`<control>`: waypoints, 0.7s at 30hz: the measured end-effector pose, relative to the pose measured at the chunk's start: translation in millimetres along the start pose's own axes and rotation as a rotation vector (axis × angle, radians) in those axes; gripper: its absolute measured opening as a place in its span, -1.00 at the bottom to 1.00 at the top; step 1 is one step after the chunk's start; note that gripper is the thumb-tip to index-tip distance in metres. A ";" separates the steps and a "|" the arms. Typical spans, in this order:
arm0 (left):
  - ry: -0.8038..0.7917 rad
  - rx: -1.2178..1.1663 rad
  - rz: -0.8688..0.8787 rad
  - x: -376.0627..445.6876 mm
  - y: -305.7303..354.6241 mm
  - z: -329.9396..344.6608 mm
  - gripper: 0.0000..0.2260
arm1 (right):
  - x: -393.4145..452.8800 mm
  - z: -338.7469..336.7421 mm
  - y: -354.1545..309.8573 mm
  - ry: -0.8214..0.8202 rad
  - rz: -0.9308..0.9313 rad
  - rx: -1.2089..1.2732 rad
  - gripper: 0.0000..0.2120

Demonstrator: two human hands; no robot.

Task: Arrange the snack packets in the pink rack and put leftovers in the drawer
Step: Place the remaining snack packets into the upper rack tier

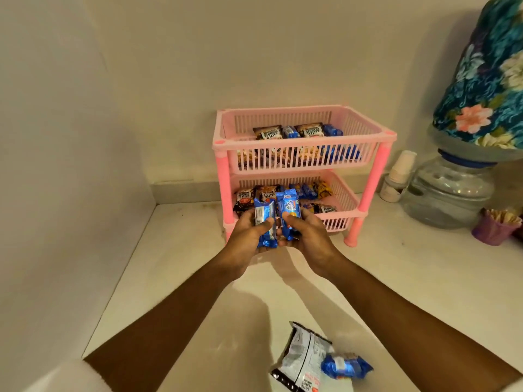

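Here, L hand [249, 236] & R hand [304, 236] each gripping blue packet, before pink rack [368, 142]

Bare counter [181, 250] left of pink rack [304, 142].

A home pantry corner, by the look of it: a pale stone counter [175, 278] meets plain painted walls, a water dispenser jar [450, 190] sits under a floral cloth cover [486, 80], with stacked paper cups [400, 171] beside it, though that edge is distorted.
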State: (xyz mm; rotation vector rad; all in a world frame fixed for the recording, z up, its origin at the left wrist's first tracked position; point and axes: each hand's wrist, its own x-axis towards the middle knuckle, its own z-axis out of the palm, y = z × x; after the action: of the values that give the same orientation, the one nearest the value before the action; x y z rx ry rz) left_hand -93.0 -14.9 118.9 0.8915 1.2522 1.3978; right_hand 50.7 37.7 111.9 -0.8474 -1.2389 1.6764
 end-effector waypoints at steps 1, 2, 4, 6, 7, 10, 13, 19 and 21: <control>0.020 0.018 0.052 4.1 12.2 3.5 -0.75 | 5.2 1.2 -12.9 -0.013 -0.039 -0.018 -0.74; 0.038 0.046 0.102 9.0 25.6 6.8 -0.75 | 10.9 2.9 -26.5 -0.027 -0.081 -0.038 -0.76; 0.068 0.117 0.186 18.6 55.1 13.1 -0.77 | 22.8 6.7 -55.2 -0.055 -0.156 -0.073 -0.78; 0.095 0.192 0.258 28.9 87.1 19.3 -0.74 | 35.9 9.6 -84.4 -0.070 -0.215 -0.115 -0.76; 0.112 0.233 0.291 34.8 103.5 22.0 -0.72 | 43.1 10.9 -99.2 -0.076 -0.243 -0.146 -0.74; 0.177 0.340 0.339 52.6 148.3 26.6 -0.67 | 67.0 15.9 -139.7 -0.087 -0.310 -0.278 -0.71; 0.237 0.440 0.362 73.4 183.3 25.3 -0.79 | 97.0 21.6 -171.7 -0.081 -0.323 -0.342 -0.75; 0.378 0.632 0.246 130.5 222.6 9.6 -0.77 | 171.4 34.6 -201.0 -0.070 -0.141 -0.370 -0.67; 0.380 0.671 0.192 150.9 226.7 5.8 -0.60 | 196.2 40.4 -200.3 -0.037 -0.102 -0.455 -0.60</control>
State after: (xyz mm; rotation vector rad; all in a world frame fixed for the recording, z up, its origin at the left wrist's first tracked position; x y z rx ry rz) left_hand -165.6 145.4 326.8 1.2547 2.0382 1.3456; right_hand -14.5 229.5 309.8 -1.0028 -1.6952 1.3515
